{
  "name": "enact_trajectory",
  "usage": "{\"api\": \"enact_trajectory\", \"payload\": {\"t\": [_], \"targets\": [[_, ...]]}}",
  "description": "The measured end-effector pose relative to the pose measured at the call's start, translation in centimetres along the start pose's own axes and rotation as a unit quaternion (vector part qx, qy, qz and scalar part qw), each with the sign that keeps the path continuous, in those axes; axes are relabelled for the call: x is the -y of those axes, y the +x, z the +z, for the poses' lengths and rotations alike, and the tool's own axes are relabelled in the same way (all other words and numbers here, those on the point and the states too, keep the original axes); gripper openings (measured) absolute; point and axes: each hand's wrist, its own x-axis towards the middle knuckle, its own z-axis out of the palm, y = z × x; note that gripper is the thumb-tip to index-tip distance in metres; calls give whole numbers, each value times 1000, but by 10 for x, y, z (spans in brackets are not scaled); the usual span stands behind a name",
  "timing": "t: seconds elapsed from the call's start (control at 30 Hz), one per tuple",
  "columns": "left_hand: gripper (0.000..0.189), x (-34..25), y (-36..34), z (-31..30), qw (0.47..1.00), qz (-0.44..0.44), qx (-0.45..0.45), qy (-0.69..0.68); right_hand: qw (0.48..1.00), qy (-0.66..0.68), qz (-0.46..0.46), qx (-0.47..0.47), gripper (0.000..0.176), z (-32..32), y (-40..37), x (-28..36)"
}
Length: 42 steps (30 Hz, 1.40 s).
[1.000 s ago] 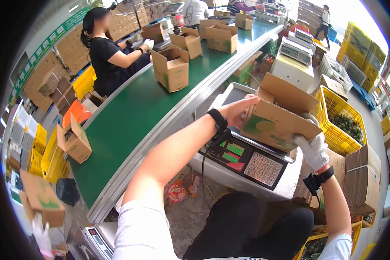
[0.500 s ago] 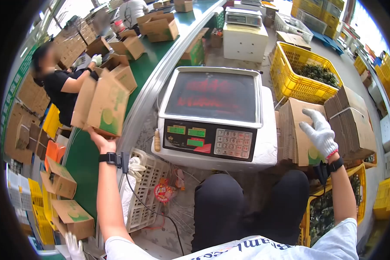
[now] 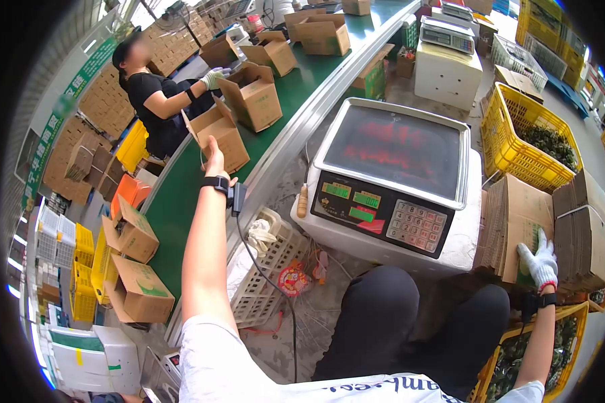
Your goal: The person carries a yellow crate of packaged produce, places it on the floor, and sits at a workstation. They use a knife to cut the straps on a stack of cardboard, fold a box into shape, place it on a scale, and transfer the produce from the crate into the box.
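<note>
While the left hand (image 3: pixel 213 153) stretches out with fingers straight and loose, clasping nothing, its tips touch the near side of an open box (image 3: pixel 232 144). That box sits tilted at the near edge of the green belt (image 3: pixel 175 201), flaps up, straight beyond the fingertips. Across the scale (image 3: pixel 390 174), well apart from that arm, the gloved right hand (image 3: pixel 538 258) lies on the front face of a stack of flat cartons (image 3: pixel 511 215) standing on edge. Whether it grips a carton's edge cannot be told. This hand is far nearer the stack.
</note>
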Motion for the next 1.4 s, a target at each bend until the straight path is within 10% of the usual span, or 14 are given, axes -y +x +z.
{"api": "enact_trajectory", "payload": {"t": [0.4,0.53,0.57,0.73,0.87,1.07,1.4], "targets": [[127,18,23,-62,968,37,181,167,996,8,-69,-59,98,-9,0,-27],[76,31,-66,-43,945,313,76,63,988,75,-78,-113,84,9,-16,-62],[56,32,-151,-23,926,324,186,50,988,78,-59,-122,83,12,-24,-66],[43,72,-395,71,647,237,689,226,996,39,-50,-55,94,14,-61,-58],[73,143,-459,175,477,115,781,386,993,-10,-115,-36,105,7,-68,-67],[75,230,-478,280,584,24,728,357,927,-3,-308,-215,61,19,-49,-83],[66,264,-490,298,641,65,687,336,941,108,-264,-179,50,9,-42,-78]]}}
